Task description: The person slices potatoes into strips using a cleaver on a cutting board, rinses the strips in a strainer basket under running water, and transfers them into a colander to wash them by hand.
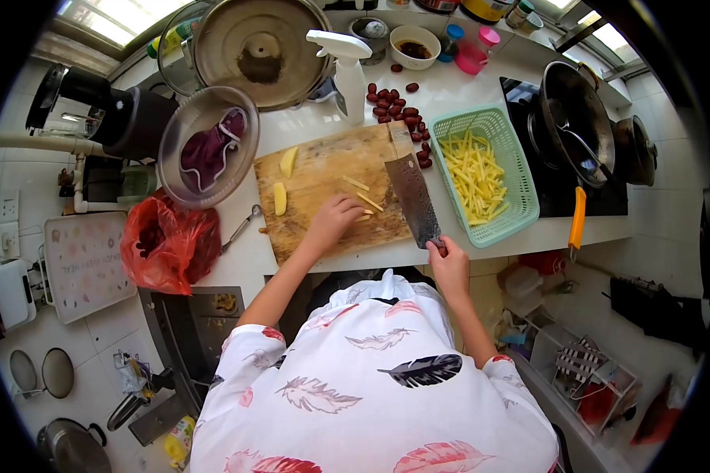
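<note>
My right hand (450, 264) is closed round the handle of a cleaver (412, 193), whose broad blade lies at the right edge of a wooden cutting board (315, 169). On the board, the curled fingers of my left hand (338, 218) are closed at a few cut potato strips, partly hidden beneath them. Two more loose potato strips (361, 189) lie just beyond the fingertips. Two thick potato pieces, one nearer the back (289, 162) and one nearer me (280, 199), rest on the board's left part. Right of the cleaver, a green basket (528, 193) holds many potato strips (469, 177).
Red dates (390, 102) and a white spray bottle (349, 83) stand behind the board. A wok (556, 94) sits on the stove at right. Leftward are a red plastic bag (170, 244), a spoon (241, 229) and a clear bowl (170, 146) with a purple cloth. The sink (201, 307) is front left.
</note>
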### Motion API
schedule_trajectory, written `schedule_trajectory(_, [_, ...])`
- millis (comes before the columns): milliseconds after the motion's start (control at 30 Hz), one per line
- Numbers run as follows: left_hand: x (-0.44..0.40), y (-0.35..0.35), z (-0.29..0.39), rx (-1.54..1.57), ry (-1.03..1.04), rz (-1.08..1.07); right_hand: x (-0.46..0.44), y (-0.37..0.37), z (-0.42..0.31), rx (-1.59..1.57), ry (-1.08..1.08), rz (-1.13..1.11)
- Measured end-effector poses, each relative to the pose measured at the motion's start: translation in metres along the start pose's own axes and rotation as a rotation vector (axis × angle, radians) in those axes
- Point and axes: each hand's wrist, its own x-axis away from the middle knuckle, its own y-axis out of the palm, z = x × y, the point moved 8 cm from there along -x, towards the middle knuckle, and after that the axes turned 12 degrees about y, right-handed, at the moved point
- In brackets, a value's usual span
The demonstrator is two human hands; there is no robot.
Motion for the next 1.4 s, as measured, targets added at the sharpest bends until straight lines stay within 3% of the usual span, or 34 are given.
schedule_trajectory(133, [0.008, -0.010, 0.010, -0.035, -0.033, 0.088, 0.003, 0.003, -0.016, 0.109, -0.123, 0.012])
schedule_trajectory(200, [0.021, -0.005, 0.006, -0.064, -0.192, 0.035, 0.003, 0.005, -0.021, 0.134, -0.145, -0.002])
schedule_trajectory(567, [0.042, -0.005, 0.005, -0.024, -0.276, 0.091, 0.008, 0.019, -0.033, 0.217, -0.291, -0.080])
schedule_trajectory(633, [0.048, -0.010, 0.002, -0.068, -0.336, 0.142, 0.015, 0.020, -0.046, 0.223, -0.547, -0.028])
schedule_trajectory(700, [0.060, -0.016, -0.002, -0.091, -0.456, 0.195, 0.016, 0.024, -0.048, 0.358, -0.625, -0.017])
schedule_trajectory(833, [0.070, -0.010, -0.014, -0.075, -0.493, 0.178, 0.022, 0.032, -0.046, 0.555, -0.764, -0.014])
schedule_trajectory(1233, [0.071, -0.020, -0.018, 0.128, -0.544, 0.204, 0.017, 0.037, -0.053, 0.618, -0.852, -0.073])
schedule_trajectory(1400, [0.075, -0.020, -0.016, 0.133, -0.474, 0.221, 0.013, 0.037, -0.053, 0.626, -0.871, -0.091])
